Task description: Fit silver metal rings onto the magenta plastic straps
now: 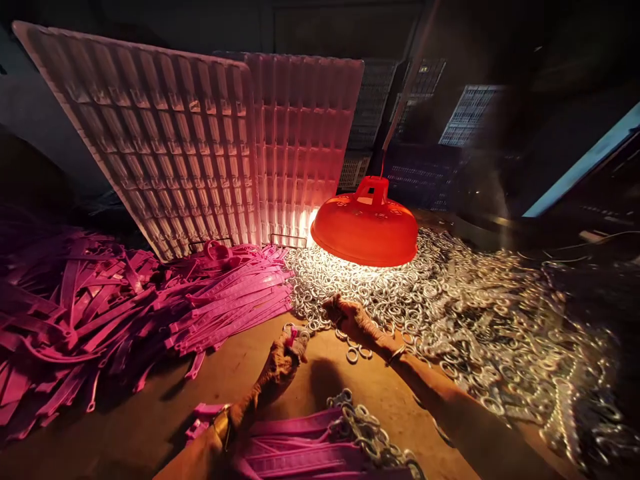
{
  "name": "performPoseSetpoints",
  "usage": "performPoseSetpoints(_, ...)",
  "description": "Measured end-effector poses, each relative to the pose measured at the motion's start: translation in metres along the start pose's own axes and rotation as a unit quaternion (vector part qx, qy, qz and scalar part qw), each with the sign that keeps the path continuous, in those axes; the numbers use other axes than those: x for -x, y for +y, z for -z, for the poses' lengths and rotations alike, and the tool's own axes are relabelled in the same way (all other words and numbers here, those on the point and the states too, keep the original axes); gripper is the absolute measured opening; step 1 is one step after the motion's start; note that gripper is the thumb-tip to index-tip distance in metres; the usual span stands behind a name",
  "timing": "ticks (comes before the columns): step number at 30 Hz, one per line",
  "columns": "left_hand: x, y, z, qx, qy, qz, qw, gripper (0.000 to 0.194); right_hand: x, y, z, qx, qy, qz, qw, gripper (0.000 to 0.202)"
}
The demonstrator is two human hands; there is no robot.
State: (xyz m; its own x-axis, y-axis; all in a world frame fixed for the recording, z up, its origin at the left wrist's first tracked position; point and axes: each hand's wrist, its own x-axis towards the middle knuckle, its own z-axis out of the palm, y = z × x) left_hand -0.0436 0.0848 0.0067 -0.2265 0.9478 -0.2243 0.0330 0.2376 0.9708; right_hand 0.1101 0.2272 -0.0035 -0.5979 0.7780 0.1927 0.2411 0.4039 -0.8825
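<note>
My left hand (281, 363) is closed around the end of a pink plastic strap (291, 335) with metal rings on it, held just above the brown table (150, 413). My right hand (350, 319) reaches forward, fingers curled onto the near edge of a big heap of silver metal rings (450, 307). A bangle sits on my right wrist. Near my forearms lie pink straps with rings fitted (340, 433).
A large pile of loose pink straps (150, 307) covers the left of the table. A lit orange hanging lamp (365, 227) hovers low over the rings. Two ribbed plastic trays (200, 147) lean upright behind. Dark crates stand at the back right.
</note>
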Motion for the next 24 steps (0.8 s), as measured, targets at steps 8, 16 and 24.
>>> performPoseSetpoints(8,0.015,0.01,-0.003,0.016,-0.093,-0.049,0.994,0.024,0.049,-0.027,-0.015,-0.277,-0.135,-0.18,0.934,0.05)
performPoseSetpoints(16,0.022,0.0,-0.006,0.028,-0.106,-0.004,0.994,0.023,0.058,-0.045,-0.017,-0.199,-0.154,-0.125,0.96,0.038)
performPoseSetpoints(24,0.012,-0.005,-0.009,-0.037,-0.035,-0.024,0.998,0.025,0.065,-0.019,-0.045,-0.162,-0.047,-0.129,0.977,0.025)
